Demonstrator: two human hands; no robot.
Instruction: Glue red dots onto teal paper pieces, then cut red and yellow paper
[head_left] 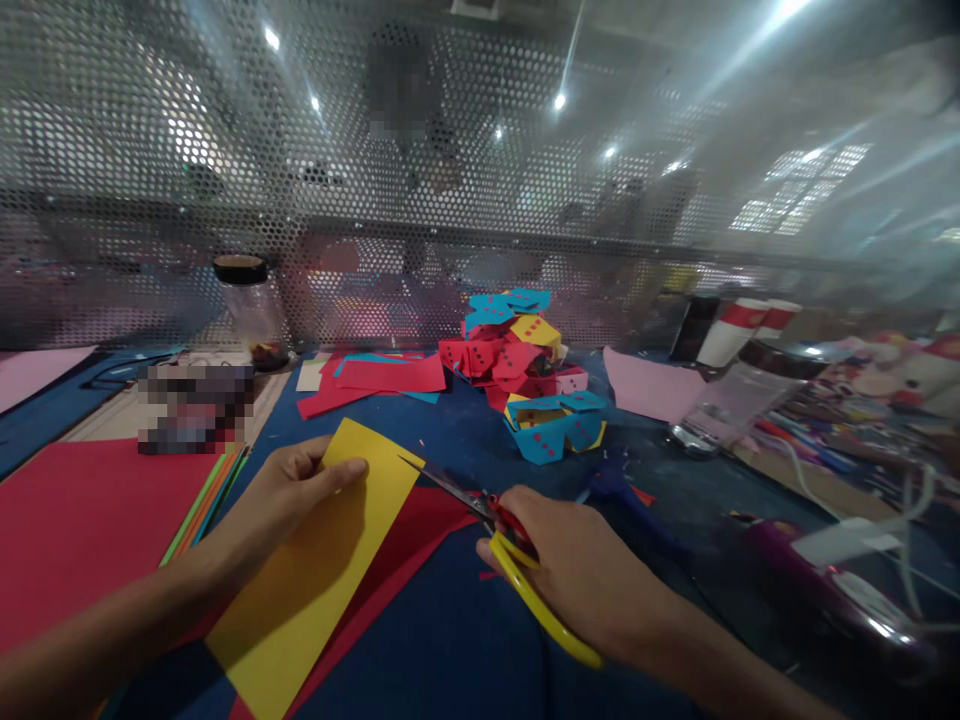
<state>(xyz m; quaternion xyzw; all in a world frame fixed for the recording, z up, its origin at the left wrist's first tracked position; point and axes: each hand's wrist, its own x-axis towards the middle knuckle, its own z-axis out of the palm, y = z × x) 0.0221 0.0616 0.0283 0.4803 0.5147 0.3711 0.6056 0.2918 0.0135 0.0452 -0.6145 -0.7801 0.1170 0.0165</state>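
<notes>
My left hand (304,485) pinches a long yellow paper strip (322,580) near its upper end, thumb on top. In my right hand (566,550) is a pair of scissors (544,605) with yellow and red handles. The blades point left, and their tips lie at the strip's upper right edge; whether they have cut into it I cannot tell. Beneath the yellow strip rests a red paper sheet (405,530). Beyond my hands stands a pile of folded red, blue and yellow paper pieces with punched dots (517,360), and a blue one (551,430) sits in front.
Red strips (390,375) lie at the back. A red sheet (90,530) and coloured paper edges (199,510) are on the left. One clear jar (255,310) stands behind; another jar (739,395) is at right, near a glue gun (630,490) and purple device (825,580). Perforated metal screens the back.
</notes>
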